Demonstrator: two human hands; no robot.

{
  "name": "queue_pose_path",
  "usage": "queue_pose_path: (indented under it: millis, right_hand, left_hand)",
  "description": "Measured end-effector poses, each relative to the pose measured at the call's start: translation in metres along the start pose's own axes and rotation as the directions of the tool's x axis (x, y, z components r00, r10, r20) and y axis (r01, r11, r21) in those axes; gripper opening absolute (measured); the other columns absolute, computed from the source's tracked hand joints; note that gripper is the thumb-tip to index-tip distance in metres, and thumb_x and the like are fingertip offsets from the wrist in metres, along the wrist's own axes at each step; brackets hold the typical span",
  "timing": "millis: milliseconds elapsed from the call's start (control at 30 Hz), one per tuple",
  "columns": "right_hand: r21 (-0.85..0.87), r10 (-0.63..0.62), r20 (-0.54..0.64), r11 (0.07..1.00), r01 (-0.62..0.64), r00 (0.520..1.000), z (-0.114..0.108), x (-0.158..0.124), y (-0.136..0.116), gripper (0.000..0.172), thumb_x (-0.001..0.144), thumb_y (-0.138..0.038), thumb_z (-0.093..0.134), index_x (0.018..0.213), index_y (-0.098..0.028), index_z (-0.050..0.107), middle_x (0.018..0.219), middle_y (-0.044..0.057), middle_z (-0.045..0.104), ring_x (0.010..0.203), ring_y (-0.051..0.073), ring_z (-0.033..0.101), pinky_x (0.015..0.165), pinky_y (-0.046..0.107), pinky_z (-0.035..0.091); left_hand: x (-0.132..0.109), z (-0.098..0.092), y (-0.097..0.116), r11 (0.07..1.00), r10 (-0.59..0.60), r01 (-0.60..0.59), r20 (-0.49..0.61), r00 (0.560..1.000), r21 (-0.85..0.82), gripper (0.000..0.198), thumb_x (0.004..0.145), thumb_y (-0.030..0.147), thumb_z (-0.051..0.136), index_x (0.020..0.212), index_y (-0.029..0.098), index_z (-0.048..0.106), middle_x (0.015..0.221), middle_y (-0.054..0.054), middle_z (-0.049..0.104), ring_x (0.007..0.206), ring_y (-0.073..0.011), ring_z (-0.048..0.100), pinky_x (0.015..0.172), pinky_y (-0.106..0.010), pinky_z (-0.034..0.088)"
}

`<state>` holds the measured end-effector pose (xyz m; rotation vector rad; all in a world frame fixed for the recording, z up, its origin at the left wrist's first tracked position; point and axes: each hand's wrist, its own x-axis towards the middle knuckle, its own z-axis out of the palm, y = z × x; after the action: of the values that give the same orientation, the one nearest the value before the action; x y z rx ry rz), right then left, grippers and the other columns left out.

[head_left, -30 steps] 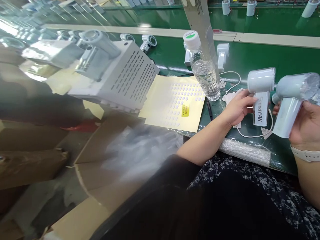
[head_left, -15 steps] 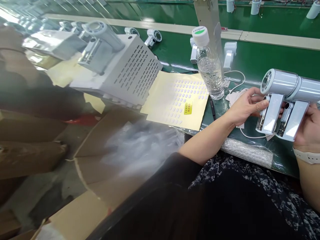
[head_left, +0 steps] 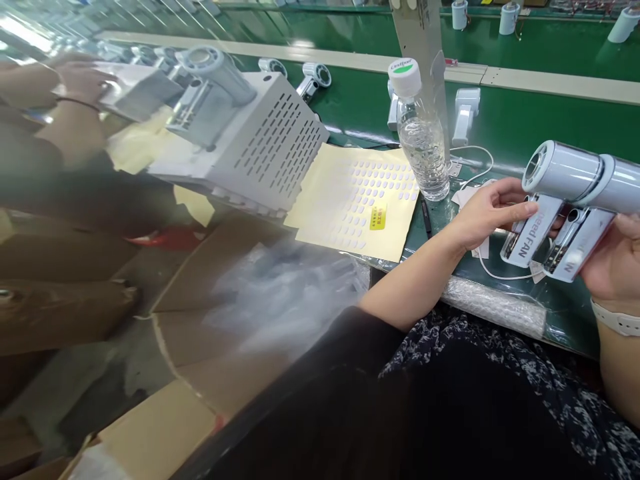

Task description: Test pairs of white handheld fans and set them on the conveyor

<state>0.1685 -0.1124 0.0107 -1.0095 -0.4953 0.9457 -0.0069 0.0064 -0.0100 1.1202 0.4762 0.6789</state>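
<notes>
Two white handheld fans with clear-ended barrels are held side by side at the right, and "FAN" is printed on the nearer handle. The fingers of my left hand (head_left: 495,213) press against the handle of the left fan (head_left: 530,230). My right hand (head_left: 613,260) grips the right fan (head_left: 577,243) from below, with its palm partly hidden by the frame edge. A white cable (head_left: 505,275) loops under them on the green bench.
A water bottle (head_left: 423,133) and a sheet of oval stickers (head_left: 357,200) stand left of my hands. Beyond lies a perforated white metal case (head_left: 270,143) with fans on it. A co-worker's hand (head_left: 83,83) shows far left. Bubble wrap (head_left: 493,307) lies along the bench edge; cardboard (head_left: 160,427) sits below.
Both fans have rotated together, bringing their printed handle faces into view, and now sit side by side. A co-worker's hand has appeared at the upper left.
</notes>
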Motion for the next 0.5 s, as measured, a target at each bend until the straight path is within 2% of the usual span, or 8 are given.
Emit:
queue_pose_path:
  millis: [67,133,200,267,300,367,433,500]
  right_hand:
    - [-0.113,-0.076,0.010,0.991,0.076,0.997,-0.003,-0.003,-0.001,0.036,0.071,-0.029,0.091,0.105,-0.032,0.079,0.110,0.004,0.087,0.111,0.034,0.081,0.103,0.059,0.072]
    - [-0.266,-0.184,0.073,0.944,0.197,0.980,-0.006,-0.006,-0.003,0.053,0.064,-0.021,0.102,0.110,-0.035,0.079,0.123,0.003,0.087,0.126,0.033,0.079,0.122,0.057,0.064]
    - [-0.359,-0.298,0.198,0.864,0.352,0.934,-0.008,-0.010,-0.006,0.065,0.060,-0.018,0.110,0.114,-0.038,0.081,0.133,0.001,0.085,0.138,0.032,0.076,0.137,0.058,0.054]
    - [-0.383,-0.397,0.285,0.787,0.483,0.872,-0.008,-0.013,-0.011,0.065,0.059,-0.022,0.115,0.113,-0.040,0.083,0.137,0.000,0.085,0.146,0.033,0.074,0.146,0.061,0.043]
    - [-0.390,-0.433,0.301,0.757,0.524,0.850,-0.008,-0.014,-0.013,0.062,0.059,-0.025,0.117,0.110,-0.040,0.084,0.136,-0.001,0.086,0.146,0.033,0.075,0.149,0.063,0.040]
    - [-0.414,-0.463,0.299,0.724,0.551,0.834,-0.007,-0.016,-0.016,0.061,0.055,-0.029,0.119,0.105,-0.042,0.086,0.133,-0.002,0.088,0.146,0.035,0.076,0.150,0.066,0.038]
    - [-0.429,-0.469,0.265,0.725,0.539,0.842,-0.006,-0.016,-0.017,0.064,0.048,-0.029,0.119,0.102,-0.043,0.087,0.129,-0.001,0.089,0.145,0.039,0.076,0.149,0.070,0.039]
    - [-0.423,-0.388,0.147,0.807,0.412,0.910,-0.006,-0.016,-0.016,0.067,0.043,-0.022,0.116,0.100,-0.041,0.087,0.130,0.001,0.088,0.152,0.043,0.071,0.144,0.072,0.047]
  left_hand:
    - [0.000,-0.003,0.002,0.994,0.078,-0.077,-0.001,0.997,0.072,0.065,0.065,0.050,0.110,0.115,0.022,0.081,0.122,-0.008,0.084,0.118,-0.0258,0.078,0.110,-0.041,0.063]
    - [-0.002,-0.003,0.006,0.970,0.189,-0.182,-0.026,0.982,0.161,0.062,0.062,0.044,0.109,0.114,0.022,0.084,0.130,-0.009,0.085,0.132,-0.0318,0.077,0.126,-0.049,0.058]
    - [-0.006,0.000,0.012,0.927,0.287,-0.263,-0.056,0.956,0.266,0.046,0.074,0.048,0.102,0.111,0.025,0.086,0.147,-0.010,0.082,0.158,-0.0382,0.065,0.135,-0.058,0.051]
    - [-0.011,0.005,0.017,0.876,0.363,-0.310,-0.082,0.928,0.368,0.029,0.092,0.054,0.087,0.109,0.030,0.087,0.164,-0.006,0.075,0.179,-0.0388,0.046,0.135,-0.066,0.047]
    - [-0.014,0.007,0.019,0.849,0.397,-0.328,-0.090,0.913,0.413,0.027,0.099,0.056,0.079,0.109,0.032,0.087,0.168,-0.003,0.072,0.183,-0.0376,0.040,0.134,-0.069,0.047]
    - [-0.017,0.009,0.017,0.792,0.468,-0.367,-0.099,0.878,0.488,0.030,0.105,0.058,0.070,0.107,0.033,0.087,0.166,-0.003,0.073,0.182,-0.0349,0.041,0.134,-0.070,0.046]
    - [-0.018,0.010,0.012,0.737,0.531,-0.404,-0.094,0.842,0.542,0.032,0.107,0.058,0.067,0.106,0.034,0.087,0.156,-0.005,0.079,0.175,-0.0313,0.050,0.140,-0.065,0.043]
    - [-0.018,0.009,0.006,0.699,0.573,-0.433,-0.084,0.815,0.569,0.032,0.110,0.057,0.065,0.104,0.035,0.087,0.146,-0.007,0.083,0.168,-0.0288,0.058,0.145,-0.060,0.039]
